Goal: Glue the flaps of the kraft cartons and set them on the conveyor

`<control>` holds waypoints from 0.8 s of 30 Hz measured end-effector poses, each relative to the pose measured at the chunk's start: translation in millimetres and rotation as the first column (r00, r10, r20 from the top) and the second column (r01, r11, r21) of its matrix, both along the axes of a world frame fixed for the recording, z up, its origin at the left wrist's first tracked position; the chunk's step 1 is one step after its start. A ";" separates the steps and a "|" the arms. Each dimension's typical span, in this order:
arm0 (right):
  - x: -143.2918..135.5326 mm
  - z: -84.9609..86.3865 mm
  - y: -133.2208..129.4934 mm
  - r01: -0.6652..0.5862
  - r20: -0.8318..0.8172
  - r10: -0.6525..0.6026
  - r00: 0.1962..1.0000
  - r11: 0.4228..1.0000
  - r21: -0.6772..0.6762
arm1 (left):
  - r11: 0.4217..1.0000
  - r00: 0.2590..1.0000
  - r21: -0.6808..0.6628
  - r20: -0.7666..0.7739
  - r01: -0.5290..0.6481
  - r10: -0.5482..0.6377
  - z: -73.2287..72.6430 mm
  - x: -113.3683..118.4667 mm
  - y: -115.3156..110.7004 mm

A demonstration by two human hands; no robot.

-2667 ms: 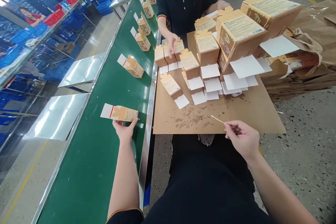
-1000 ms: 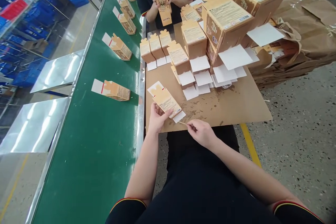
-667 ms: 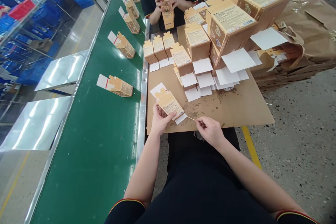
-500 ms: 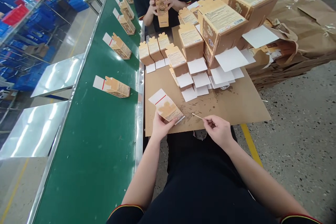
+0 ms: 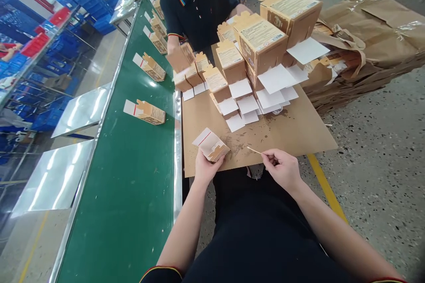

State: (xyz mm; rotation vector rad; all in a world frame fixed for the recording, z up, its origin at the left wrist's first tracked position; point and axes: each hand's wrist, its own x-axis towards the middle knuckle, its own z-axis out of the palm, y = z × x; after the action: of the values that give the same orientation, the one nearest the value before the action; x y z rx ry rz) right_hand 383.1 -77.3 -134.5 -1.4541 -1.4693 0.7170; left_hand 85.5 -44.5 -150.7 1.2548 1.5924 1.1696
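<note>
With twelve o'clock taken as straight ahead of me, my left grip [image 5: 207, 167] is closed around a small printed carton [image 5: 210, 144] at eleven o'clock, over the near part of the counter [image 5: 292, 135]. The carton is tilted, its white flap with a red stripe pointing to ten o'clock; whether its base touches the surface I cannot tell. My right grip [image 5: 281, 164], at one o'clock, pinches a thin swab [image 5: 254, 150] between thumb and fingers, its tip directed toward ten o'clock and apart from the carton. At twelve o'clock, the stacked cartons [image 5: 261, 37] show white flaps turned toward me, with dark stains [image 5: 245, 140] on the brown surface below them. At ten o'clock, a green belt [image 5: 126, 177] carries a spaced line of cartons [image 5: 151, 112]. At eleven o'clock, farther off, a co-worker [image 5: 199, 15] in a dark shirt is behind a blurred carton [image 5: 181, 57]. A brown paper bundle [image 5: 375, 26] lies at one o'clock, beyond the stack
</note>
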 end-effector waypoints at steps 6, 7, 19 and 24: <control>14.4 -1.9 -1.7 0.097 -0.024 -0.097 0.995 0.995 0.016 | 0.858 0.848 0.045 -0.131 -0.512 0.513 19.8 -117.6 -0.2; 16.5 -2.3 -1.6 0.111 -0.026 -0.110 0.994 0.994 0.012 | 0.819 0.810 0.067 -0.122 -0.570 0.573 24.3 -140.7 -1.7; 30.5 -2.6 1.8 0.119 -0.046 -0.120 0.992 0.992 -0.034 | 0.663 0.593 0.202 -0.314 -0.721 0.741 11.3 -173.7 -50.3; 61.1 -4.0 -0.8 0.246 -0.004 -0.246 0.969 0.968 -0.051 | 0.747 0.739 0.484 -0.261 -0.457 0.621 16.9 -113.8 -24.9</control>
State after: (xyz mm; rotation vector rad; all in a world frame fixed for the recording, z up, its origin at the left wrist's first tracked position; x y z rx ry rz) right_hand 444.2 -78.1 -138.5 -1.6346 -1.2417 0.6100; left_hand -28.3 -69.4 -133.9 1.3811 2.2325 1.7571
